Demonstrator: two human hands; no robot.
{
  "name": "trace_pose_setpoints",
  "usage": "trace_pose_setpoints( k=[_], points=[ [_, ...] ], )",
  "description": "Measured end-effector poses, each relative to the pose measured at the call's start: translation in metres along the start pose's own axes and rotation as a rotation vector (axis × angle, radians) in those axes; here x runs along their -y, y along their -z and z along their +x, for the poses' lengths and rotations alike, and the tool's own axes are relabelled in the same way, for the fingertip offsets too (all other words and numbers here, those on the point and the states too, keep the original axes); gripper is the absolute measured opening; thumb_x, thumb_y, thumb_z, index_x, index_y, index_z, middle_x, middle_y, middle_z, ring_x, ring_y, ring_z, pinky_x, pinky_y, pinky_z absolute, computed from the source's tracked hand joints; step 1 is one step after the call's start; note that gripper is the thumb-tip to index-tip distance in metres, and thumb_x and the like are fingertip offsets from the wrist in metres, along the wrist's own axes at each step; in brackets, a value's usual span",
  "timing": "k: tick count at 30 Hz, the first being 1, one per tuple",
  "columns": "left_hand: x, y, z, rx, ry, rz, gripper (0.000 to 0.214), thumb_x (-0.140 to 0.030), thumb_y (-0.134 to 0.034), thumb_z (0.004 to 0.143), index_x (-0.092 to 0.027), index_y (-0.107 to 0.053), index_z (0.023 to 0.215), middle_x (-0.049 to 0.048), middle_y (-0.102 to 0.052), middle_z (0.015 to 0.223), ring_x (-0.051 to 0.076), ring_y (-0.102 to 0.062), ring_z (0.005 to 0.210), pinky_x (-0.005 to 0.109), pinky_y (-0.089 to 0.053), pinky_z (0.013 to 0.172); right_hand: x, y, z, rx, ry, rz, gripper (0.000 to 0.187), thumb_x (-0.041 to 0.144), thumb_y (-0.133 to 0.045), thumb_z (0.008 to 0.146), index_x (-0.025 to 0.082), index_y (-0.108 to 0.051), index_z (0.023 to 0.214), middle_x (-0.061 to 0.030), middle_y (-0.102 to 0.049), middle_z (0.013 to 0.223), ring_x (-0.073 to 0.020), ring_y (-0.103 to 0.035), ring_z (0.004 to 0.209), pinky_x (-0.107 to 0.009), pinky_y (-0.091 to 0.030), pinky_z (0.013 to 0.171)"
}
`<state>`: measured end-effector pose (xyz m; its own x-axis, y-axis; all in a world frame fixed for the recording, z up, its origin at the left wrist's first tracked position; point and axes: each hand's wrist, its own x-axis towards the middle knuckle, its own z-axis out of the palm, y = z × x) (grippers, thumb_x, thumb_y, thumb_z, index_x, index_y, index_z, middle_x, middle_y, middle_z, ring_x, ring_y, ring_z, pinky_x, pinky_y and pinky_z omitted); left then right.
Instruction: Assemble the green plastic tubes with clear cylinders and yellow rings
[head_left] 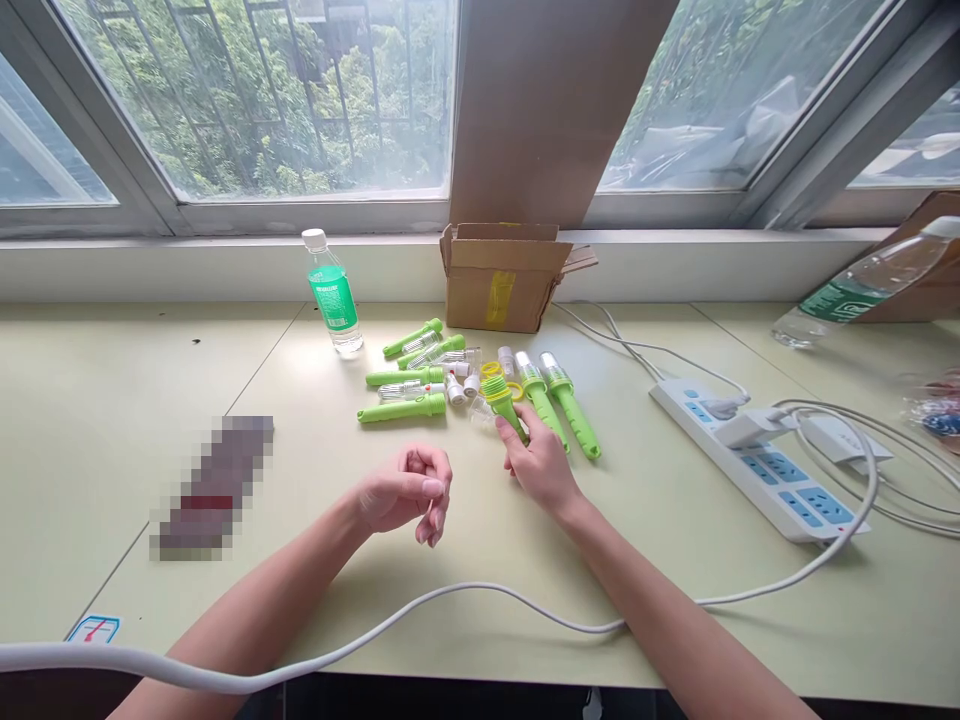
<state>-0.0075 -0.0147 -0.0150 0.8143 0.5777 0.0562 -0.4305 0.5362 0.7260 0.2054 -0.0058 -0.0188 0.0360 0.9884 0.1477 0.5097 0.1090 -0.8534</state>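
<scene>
Looking down through the head camera, I see the right hand point(541, 468) wrapped around the lower end of a green handle point(501, 400), fingers closed on it just above the table point(150, 380). The handle's long axis runs from the palm up and away from me, leaning a little to the left. Its wide collar end therefore points toward the heap of loose green handles point(401, 408) and the yellow rings point(491, 369) just beyond it. The left hand point(409, 495) hangs to the left of that handle and nearer to me, clearly apart from it. Its fingers are curled in against the thumb, and I cannot make out anything between them. Only the right hand is on the part, and the collar end faces away from the left hand, not toward it. Just right of the held handle lie two assembled pieces point(577, 415), side by side. Farther back stand a water bottle point(332, 295) and a cardboard box point(501, 280), and a power strip point(757, 465) lies well off to the right.
</scene>
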Motion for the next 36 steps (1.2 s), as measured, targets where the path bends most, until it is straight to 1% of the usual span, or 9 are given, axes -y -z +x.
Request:
trace_pose_setpoints(
  k=[3, 6, 10, 17, 22, 27, 31, 34, 36],
  points=[
    [-0.0012, -0.0008, -0.0003, 0.020, 0.037, 0.029, 0.016, -0.020, -0.070, 0.071, -0.011, -0.057, 0.069, 0.0044, -0.063, 0.054, 0.013, -0.057, 0.037, 0.026, -0.051, 0.043, -0.0003, -0.0001, 0.0001, -0.001, 0.000, -0.007, 0.046, 0.052, -0.043, 0.088, 0.019, -0.056, 0.116, 0.0015, -0.053, 0.053, -0.0178, -0.055, 0.045, -0.029, -0.045, 0.049],
    [-0.0021, -0.0029, -0.0001, 0.050, 0.060, 0.036, 0.016, -0.021, -0.072, 0.069, -0.011, -0.059, 0.068, 0.0046, -0.063, 0.055, 0.013, -0.058, 0.038, 0.026, -0.051, 0.043, -0.0005, -0.0002, 0.0000, 0.000, -0.001, -0.003, 0.044, 0.051, -0.044, 0.088, 0.020, -0.056, 0.115, 0.0022, -0.053, 0.052, -0.0176, -0.055, 0.044, -0.029, -0.045, 0.050],
    [-0.0028, -0.0047, -0.0002, 0.079, 0.102, 0.044, 0.015, -0.021, -0.074, 0.068, -0.011, -0.062, 0.069, 0.0055, -0.064, 0.056, 0.015, -0.060, 0.040, 0.028, -0.052, 0.044, -0.0004, -0.0003, -0.0003, 0.005, -0.003, -0.003, 0.040, 0.050, -0.045, 0.088, 0.020, -0.057, 0.113, 0.0030, -0.053, 0.051, -0.0173, -0.055, 0.044, -0.029, -0.044, 0.050],
    [-0.0037, -0.0041, -0.0009, 0.071, 0.162, 0.064, 0.016, -0.022, -0.075, 0.067, -0.011, -0.064, 0.069, 0.0059, -0.065, 0.055, 0.016, -0.061, 0.041, 0.029, -0.053, 0.045, 0.0003, -0.0008, -0.0006, 0.018, -0.012, 0.009, 0.040, 0.052, -0.045, 0.087, 0.020, -0.058, 0.107, 0.0026, -0.053, 0.051, -0.0179, -0.057, 0.044, -0.029, -0.045, 0.050],
    [-0.0037, -0.0045, -0.0009, 0.066, 0.184, 0.070, 0.015, -0.022, -0.075, 0.067, -0.011, -0.066, 0.069, 0.0062, -0.065, 0.055, 0.017, -0.061, 0.041, 0.028, -0.052, 0.044, -0.0006, -0.0009, 0.0000, 0.016, -0.010, 0.014, 0.040, 0.052, -0.045, 0.087, 0.020, -0.058, 0.107, 0.0024, -0.054, 0.052, -0.0178, -0.057, 0.045, -0.029, -0.045, 0.049],
    [-0.0050, -0.0084, -0.0014, 0.058, 0.192, 0.073, 0.013, -0.021, -0.075, 0.066, -0.011, -0.067, 0.067, 0.0063, -0.065, 0.054, 0.017, -0.061, 0.041, 0.028, -0.052, 0.043, -0.0013, -0.0008, -0.0002, 0.019, -0.013, 0.014, 0.037, 0.050, -0.046, 0.087, 0.020, -0.057, 0.106, 0.0029, -0.054, 0.051, -0.0177, -0.057, 0.045, -0.028, -0.045, 0.049],
    [-0.0056, -0.0095, -0.0018, 0.053, 0.207, 0.083, 0.013, -0.021, -0.075, 0.066, -0.010, -0.068, 0.067, 0.0081, -0.067, 0.055, 0.018, -0.062, 0.042, 0.025, -0.050, 0.040, -0.0008, -0.0006, -0.0007, 0.018, -0.012, 0.010, 0.035, 0.048, -0.045, 0.088, 0.021, -0.057, 0.105, 0.0032, -0.053, 0.051, -0.0178, -0.057, 0.045, -0.028, -0.045, 0.050],
    [-0.0046, -0.0084, -0.0018, 0.054, 0.196, 0.084, 0.015, -0.021, -0.075, 0.066, -0.009, -0.068, 0.068, 0.0090, -0.067, 0.056, 0.019, -0.063, 0.043, 0.023, -0.047, 0.036, -0.0003, -0.0003, -0.0006, 0.021, -0.009, 0.009, 0.033, 0.047, -0.046, 0.088, 0.021, -0.057, 0.105, 0.0036, -0.053, 0.051, -0.0175, -0.057, 0.045, -0.028, -0.045, 0.050],
    [-0.0035, -0.0072, -0.0017, 0.055, 0.176, 0.073, 0.016, -0.022, -0.076, 0.066, -0.010, -0.067, 0.068, 0.0084, -0.067, 0.056, 0.019, -0.063, 0.042, 0.024, -0.049, 0.037, 0.0000, -0.0001, -0.0005, 0.021, -0.008, 0.006, 0.032, 0.046, -0.046, 0.088, 0.021, -0.057, 0.106, 0.0037, -0.053, 0.051, -0.0172, -0.057, 0.045, -0.028, -0.045, 0.050]
  ],
)
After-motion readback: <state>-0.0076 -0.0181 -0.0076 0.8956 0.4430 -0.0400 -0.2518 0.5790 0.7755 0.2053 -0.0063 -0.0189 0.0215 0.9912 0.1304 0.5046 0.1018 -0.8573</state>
